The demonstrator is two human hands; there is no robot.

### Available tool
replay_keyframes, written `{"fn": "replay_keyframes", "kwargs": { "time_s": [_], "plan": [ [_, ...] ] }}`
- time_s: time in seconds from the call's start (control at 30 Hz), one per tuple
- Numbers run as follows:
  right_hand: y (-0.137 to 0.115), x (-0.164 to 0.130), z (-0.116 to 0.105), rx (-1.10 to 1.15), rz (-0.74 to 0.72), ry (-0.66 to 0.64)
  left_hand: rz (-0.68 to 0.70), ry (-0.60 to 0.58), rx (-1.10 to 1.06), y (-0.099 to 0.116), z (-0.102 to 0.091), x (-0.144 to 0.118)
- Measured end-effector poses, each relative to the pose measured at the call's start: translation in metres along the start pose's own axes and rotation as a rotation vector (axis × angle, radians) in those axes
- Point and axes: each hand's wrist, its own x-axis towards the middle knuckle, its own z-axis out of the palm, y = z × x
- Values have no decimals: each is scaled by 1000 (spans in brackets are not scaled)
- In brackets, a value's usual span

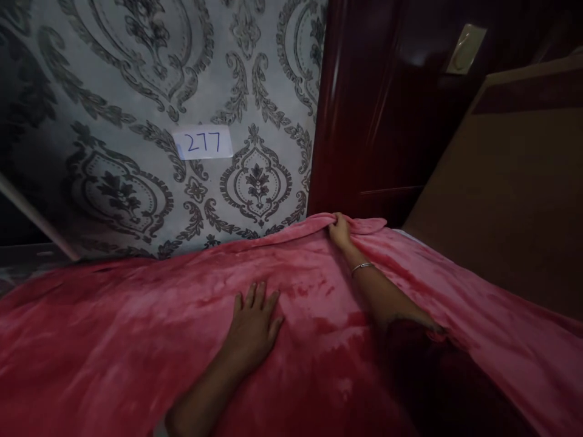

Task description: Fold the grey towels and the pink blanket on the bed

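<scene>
A plush pink-red blanket (136, 321) spreads across the whole lower part of the head view, with soft creases and darker patches in its pile. My left hand (255, 325) lies flat on it near the middle, palm down and fingers spread. Farther off, my right hand (339, 231) grips the blanket's far edge, which is folded over in a roll by the wall. A thin bracelet circles my right wrist. The fingertips of the right hand are partly hidden by the fold.
Beyond the blanket stands a wall with grey damask wallpaper (255, 91), carrying a paper label (203, 142) reading 277. To its right is a dark red wooden panel (373, 109). A large brown cardboard-like board (510, 200) leans at the right. A pale bar (39, 218) slants at the left.
</scene>
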Motion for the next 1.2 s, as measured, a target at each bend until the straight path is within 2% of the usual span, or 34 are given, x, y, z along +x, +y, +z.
{"fn": "replay_keyframes", "kwargs": {
  "time_s": [0.1,0.2,0.27,0.3,0.43,0.57,0.67,0.77,0.87,0.97,1.1,1.2],
  "plan": [
    [5,-1,7,94,-90,-6,-4,-7,-6,0,1,1],
    [10,-16,4,131,-139,-4,-6,-4,-21,0,2,1],
    [13,-30,-4,47,-151,-23,-2,4,-33,-2,3,2],
    [14,-38,-9,-31,-167,-72,3,11,-38,-3,4,2],
    [18,-65,-23,-305,-227,-351,29,71,-46,-8,9,5],
    [17,-77,-24,-330,-204,-346,46,74,-20,-11,9,7],
    [13,-73,-30,-313,-192,-308,38,38,4,-11,6,8],
    [20,-60,-53,-322,-92,-200,31,43,23,-11,6,9],
    [42,-42,-84,-376,100,-53,34,63,43,-11,9,10],
    [69,-23,-104,-413,247,-43,48,86,36,-14,12,10],
    [88,-4,-101,-416,299,-154,60,106,39,-18,18,9],
    [93,4,-92,-437,313,-147,65,123,52,-22,24,9]
  ]
}}
